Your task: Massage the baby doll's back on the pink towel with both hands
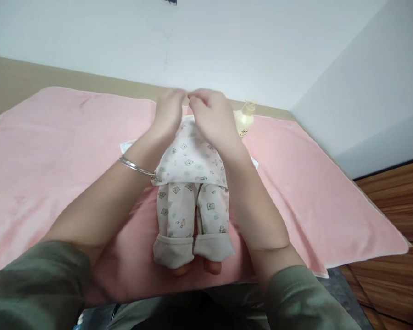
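Note:
A doll lies on its back on a pink blanket (72,137), dressed in a white patterned top (189,160) and matching trousers (181,211) with turned-up cuffs. Its feet show below the cuffs. Over the doll's head end, my left hand (170,110) and my right hand (213,114) are close together, fingers bent. They hide the doll's head. The fingertips are blurred or turned away, so what they touch is unclear. A silver bangle (136,166) circles my left wrist.
Behind my right hand stands a pale yellow pump bottle (245,120). A white wall (99,41) rises behind the blanket's far edge. Brown wooden panels (399,211) are at the right, below the blanket's edge.

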`<state>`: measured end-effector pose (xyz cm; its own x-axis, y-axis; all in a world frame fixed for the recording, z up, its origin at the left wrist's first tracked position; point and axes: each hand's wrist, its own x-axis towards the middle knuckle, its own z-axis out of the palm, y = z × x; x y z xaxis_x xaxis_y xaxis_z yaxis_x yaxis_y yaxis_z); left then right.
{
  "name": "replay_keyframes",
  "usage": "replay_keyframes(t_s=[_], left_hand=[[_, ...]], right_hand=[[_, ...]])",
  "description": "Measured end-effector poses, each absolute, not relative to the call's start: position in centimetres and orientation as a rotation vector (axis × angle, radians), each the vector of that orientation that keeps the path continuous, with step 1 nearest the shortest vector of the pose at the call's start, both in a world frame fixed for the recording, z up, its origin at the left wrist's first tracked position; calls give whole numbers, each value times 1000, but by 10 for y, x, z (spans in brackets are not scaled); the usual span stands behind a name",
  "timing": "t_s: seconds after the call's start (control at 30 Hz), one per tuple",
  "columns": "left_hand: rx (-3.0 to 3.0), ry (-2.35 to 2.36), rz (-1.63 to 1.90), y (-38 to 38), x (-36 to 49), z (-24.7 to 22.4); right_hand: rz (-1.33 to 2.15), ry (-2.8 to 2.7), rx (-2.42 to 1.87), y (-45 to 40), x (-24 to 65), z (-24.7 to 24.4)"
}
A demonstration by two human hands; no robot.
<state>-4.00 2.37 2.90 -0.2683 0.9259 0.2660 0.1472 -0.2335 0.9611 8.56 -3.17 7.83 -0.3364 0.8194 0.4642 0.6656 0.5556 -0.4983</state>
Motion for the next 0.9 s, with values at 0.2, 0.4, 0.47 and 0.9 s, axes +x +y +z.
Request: replay_keyframes(t_s=[0.2,0.4,0.47,0.9], left_hand=[[1518,1597,1527,25,-25,-20],[1648,1640,1421,35,-31,-42],[1669,1651,1405,36,-31,-44],[1672,1659,1397,35,-29,-46]], right_hand=[[314,-2277,-1539,16,80,23],[86,-2382,-1503,21,72,0],[114,-2314,-1526,20,72,-4],[120,-2327,-1504,20,80,-8]])
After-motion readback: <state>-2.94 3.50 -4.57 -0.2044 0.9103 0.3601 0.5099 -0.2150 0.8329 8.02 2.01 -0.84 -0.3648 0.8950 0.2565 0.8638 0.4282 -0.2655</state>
